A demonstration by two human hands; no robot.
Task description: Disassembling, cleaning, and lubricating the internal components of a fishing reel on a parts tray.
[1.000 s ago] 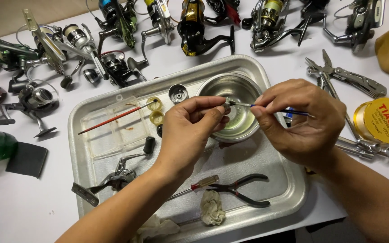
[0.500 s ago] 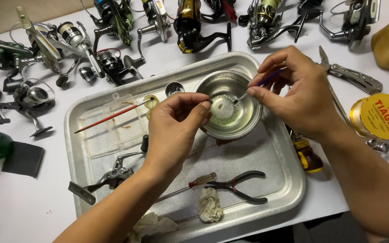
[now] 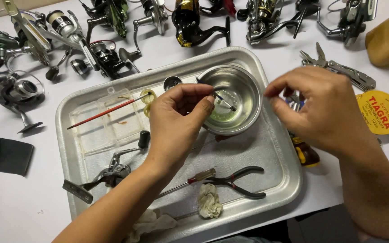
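My left hand point(image 3: 176, 119) reaches over a metal tray point(image 3: 289, 184) and pinches a thin blue-banded brush point(image 3: 223, 101). The brush tip rests inside a small steel bowl point(image 3: 245, 90) at the tray's back right. My right hand point(image 3: 322, 110) hovers to the right of the bowl, above the tray's right rim. Its thumb and forefinger are pinched together and slightly blurred, with nothing visible between them. A yellow-and-black screwdriver point(image 3: 305, 154) lies just under that hand.
In the tray lie black pliers point(image 3: 241, 182), an amber-handled screwdriver point(image 3: 201, 176), a rag point(image 3: 210, 202), a reel part point(image 3: 109, 173), a clear plastic box point(image 3: 104, 130) and a red brush point(image 3: 109, 110). Several fishing reels point(image 3: 194, 20) line the back. A multi-tool point(image 3: 340, 71) and yellow spool point(image 3: 379, 112) sit right.
My right hand has let go of the brush and drawn back to the right, away from the bowl. The brush now sits in my left hand, tip in the bowl.
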